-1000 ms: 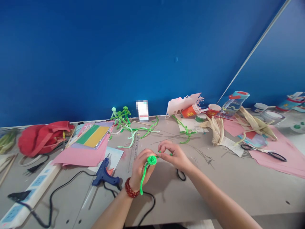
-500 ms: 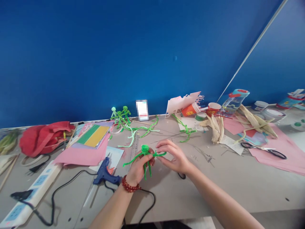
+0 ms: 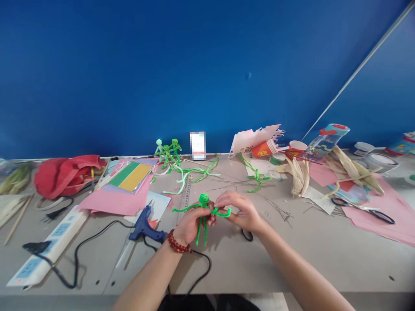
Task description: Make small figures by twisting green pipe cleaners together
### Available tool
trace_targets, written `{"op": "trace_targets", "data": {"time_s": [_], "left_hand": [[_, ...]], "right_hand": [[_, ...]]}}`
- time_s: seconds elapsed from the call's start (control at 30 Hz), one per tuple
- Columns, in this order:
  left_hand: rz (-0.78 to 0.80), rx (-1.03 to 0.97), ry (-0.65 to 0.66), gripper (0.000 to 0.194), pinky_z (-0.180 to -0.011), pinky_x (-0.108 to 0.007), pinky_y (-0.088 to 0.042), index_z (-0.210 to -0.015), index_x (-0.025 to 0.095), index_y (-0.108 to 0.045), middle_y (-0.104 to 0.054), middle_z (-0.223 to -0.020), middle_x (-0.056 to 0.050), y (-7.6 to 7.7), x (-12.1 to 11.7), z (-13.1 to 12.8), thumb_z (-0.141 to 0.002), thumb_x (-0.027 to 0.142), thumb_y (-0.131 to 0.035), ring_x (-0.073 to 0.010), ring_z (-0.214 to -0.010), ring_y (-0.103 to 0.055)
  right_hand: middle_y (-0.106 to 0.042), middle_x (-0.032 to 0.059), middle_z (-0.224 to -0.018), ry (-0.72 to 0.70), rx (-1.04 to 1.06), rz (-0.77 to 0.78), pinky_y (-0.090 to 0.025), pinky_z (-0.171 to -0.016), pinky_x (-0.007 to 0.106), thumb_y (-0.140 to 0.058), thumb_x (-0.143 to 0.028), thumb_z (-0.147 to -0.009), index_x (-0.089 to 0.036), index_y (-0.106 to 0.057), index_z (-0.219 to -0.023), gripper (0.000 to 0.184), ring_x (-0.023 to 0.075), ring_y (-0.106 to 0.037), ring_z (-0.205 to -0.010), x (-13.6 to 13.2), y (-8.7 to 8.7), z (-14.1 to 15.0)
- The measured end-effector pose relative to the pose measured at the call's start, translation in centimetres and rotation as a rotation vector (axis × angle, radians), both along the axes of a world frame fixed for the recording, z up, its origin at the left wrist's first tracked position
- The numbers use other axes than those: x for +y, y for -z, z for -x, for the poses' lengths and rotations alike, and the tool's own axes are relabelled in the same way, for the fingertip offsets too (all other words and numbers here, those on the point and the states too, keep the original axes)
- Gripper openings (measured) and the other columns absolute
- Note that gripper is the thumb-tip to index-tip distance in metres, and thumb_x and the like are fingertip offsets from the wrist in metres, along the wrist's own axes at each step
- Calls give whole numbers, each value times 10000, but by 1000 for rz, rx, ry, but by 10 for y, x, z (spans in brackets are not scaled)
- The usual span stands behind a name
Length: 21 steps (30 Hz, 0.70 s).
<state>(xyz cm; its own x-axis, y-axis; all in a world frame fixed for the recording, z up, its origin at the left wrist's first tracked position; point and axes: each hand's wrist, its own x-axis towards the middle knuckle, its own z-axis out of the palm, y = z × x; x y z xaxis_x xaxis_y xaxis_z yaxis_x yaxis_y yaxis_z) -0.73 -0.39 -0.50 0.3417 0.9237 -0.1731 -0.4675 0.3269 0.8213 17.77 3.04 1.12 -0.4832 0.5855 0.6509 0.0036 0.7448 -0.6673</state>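
Note:
A bright green pipe-cleaner figure (image 3: 204, 199) is held above the table, its coiled round head on top. One arm stretches left, the other right, and two legs hang down. My left hand (image 3: 190, 224), with a red bead bracelet (image 3: 177, 242) at the wrist, grips the figure's body between thumb and fingers. My right hand (image 3: 244, 211) is closed with its fingers at the figure's right-side arm, close to the left fingertips. Part of the body is hidden behind the fingers.
A blue glue gun (image 3: 147, 226) with its cord lies left, near a power strip (image 3: 52, 246). Small green figures (image 3: 167, 151) stand by the wall. Loose wires (image 3: 277, 207), scissors (image 3: 363, 207), paper cups (image 3: 264, 149) and dried husks (image 3: 300, 175) lie right. A ruler (image 3: 186, 194) lies behind the hands.
The figure has turned from head-on to upright in my left hand, showing its arms and legs. My right hand stays at its right-side arm. The view has shifted slightly.

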Motion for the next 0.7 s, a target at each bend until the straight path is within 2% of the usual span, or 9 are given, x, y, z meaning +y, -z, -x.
{"op": "trace_targets", "data": {"time_s": [0.17,0.3,0.53,0.7], "left_hand": [[-71,34,-44,283,-603,-287,-415,-812,160,-651,-584,-674,-1,-1,1,0,-686,368,-796,-117,-572,-520],[-97,57,-75,309,-596,-271,-415,-787,160,-644,-554,-660,17,0,2,-2,-664,369,-836,-100,-568,-494],[-106,25,-108,296,-589,-251,-421,-788,162,-628,-562,-679,23,4,3,-4,-688,357,-827,-87,-564,-491],[-236,124,-155,248,-602,-249,-419,-790,171,-630,-556,-654,22,4,1,-2,-755,372,-770,-106,-594,-504]], "right_hand": [[-736,77,-904,54,-28,-72,-564,-773,347,-593,-220,-905,-250,-665,-1014,134,207,-691,-856,2,-2,-1],[-733,79,-933,54,-28,-134,-564,-784,337,-589,-163,-895,-250,-654,-1057,195,203,-686,-898,2,-6,-3],[-730,93,-1031,90,-125,-212,-550,-827,344,-641,-197,-880,-244,-634,-1147,272,218,-684,-954,3,-3,-6],[-738,100,-962,125,-124,-263,-550,-770,343,-618,-224,-912,-225,-652,-1084,176,224,-688,-877,4,2,-3]]}}
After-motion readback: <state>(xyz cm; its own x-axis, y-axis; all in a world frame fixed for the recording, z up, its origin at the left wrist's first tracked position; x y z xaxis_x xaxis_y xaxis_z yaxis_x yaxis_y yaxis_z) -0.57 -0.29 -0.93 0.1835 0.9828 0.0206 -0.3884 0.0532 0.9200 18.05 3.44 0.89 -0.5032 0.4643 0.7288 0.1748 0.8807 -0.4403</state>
